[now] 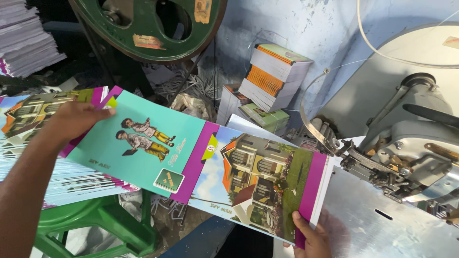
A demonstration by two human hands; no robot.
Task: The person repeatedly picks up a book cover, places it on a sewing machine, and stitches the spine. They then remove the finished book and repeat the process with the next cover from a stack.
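Holding the opened booklet cover point(201, 167) flat between the stack point(71, 179) and the stitching machine point(406, 157), your left hand point(76, 119) grips its far edge while your right hand point(313, 236) pinches the near corner; keep both edges level and taut.

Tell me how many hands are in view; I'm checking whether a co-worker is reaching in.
2. The left hand rests on the far left edge of the opened booklet cover; the right hand grips its lower right corner. None other shows.
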